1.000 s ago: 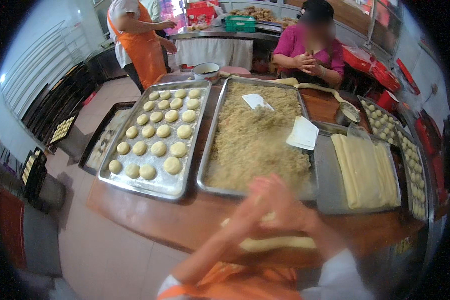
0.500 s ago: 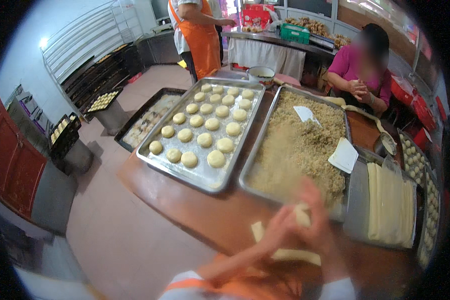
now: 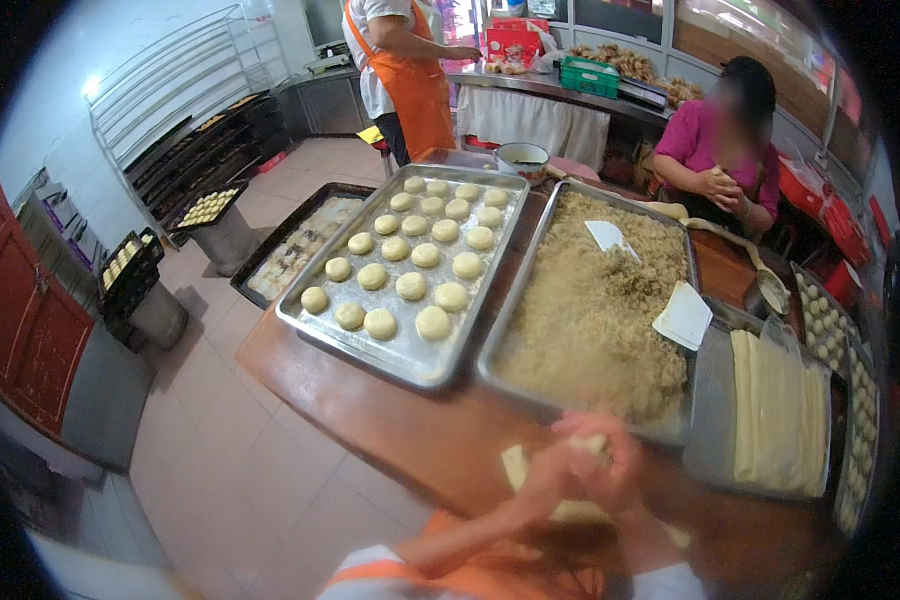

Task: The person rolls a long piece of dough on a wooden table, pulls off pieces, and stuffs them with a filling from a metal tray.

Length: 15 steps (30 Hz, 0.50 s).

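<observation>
Cupped together above the table's near edge, my left hand (image 3: pixel 558 478) and my right hand (image 3: pixel 615 470) are closed around a piece of pale dough (image 3: pixel 596 444). Only its top shows between the fingers. Beneath them, dough strips (image 3: pixel 582 512) lie on the brown table (image 3: pixel 390 430), partly hidden by my hands and wrists. Just beyond my hands is a metal tray (image 3: pixel 490 362) heaped with crumbly tan filling (image 3: pixel 610 310). Two white scrapers (image 3: pixel 683 316) rest in that filling. To its left, a metal tray (image 3: pixel 432 378) carries rows of flattened round dough pieces (image 3: pixel 410 286).
At right, long dough strips (image 3: pixel 770 410) lie under plastic on a tray, beside trays of small dough pieces (image 3: pixel 825 320). Across the table sits a co-worker (image 3: pixel 715 170), hands together. Another person in an orange apron (image 3: pixel 415 95) stands behind. A dark baking tray (image 3: pixel 305 240) lies at left.
My hands have closed more tightly around the dough, and my right hand has tipped over it. The co-worker's hands have shifted slightly. The trays stay in place.
</observation>
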Tool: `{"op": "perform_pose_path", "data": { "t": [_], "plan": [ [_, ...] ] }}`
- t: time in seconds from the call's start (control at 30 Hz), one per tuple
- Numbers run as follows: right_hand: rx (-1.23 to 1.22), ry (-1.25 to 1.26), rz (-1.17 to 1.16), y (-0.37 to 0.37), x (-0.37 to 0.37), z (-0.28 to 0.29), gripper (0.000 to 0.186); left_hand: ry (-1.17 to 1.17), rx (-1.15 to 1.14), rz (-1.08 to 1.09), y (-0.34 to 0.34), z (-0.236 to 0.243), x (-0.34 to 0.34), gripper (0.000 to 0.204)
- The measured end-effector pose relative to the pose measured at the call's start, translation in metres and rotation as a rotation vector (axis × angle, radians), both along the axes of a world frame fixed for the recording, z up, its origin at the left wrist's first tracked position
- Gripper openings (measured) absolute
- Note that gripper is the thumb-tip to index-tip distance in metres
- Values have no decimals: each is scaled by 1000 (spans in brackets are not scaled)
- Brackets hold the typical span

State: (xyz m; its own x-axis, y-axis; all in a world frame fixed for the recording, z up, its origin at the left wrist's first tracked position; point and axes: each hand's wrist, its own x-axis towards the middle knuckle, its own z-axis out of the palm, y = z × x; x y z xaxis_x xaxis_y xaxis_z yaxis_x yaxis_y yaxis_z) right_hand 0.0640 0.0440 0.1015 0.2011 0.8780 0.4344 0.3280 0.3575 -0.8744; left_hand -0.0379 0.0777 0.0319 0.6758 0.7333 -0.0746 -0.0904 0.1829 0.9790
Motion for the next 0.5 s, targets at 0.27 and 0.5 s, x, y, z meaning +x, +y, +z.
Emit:
{"op": "perform_pose_path", "data": {
  "t": [0.27,0.5],
  "plan": [
    [111,247,44,-3,-12,-8,28,53,16,122,-8,15,-9,31],
    [-16,344,-32,-11,-18,-20,37,-103,-25,30,-8,-26,-4,28]
  ]
}}
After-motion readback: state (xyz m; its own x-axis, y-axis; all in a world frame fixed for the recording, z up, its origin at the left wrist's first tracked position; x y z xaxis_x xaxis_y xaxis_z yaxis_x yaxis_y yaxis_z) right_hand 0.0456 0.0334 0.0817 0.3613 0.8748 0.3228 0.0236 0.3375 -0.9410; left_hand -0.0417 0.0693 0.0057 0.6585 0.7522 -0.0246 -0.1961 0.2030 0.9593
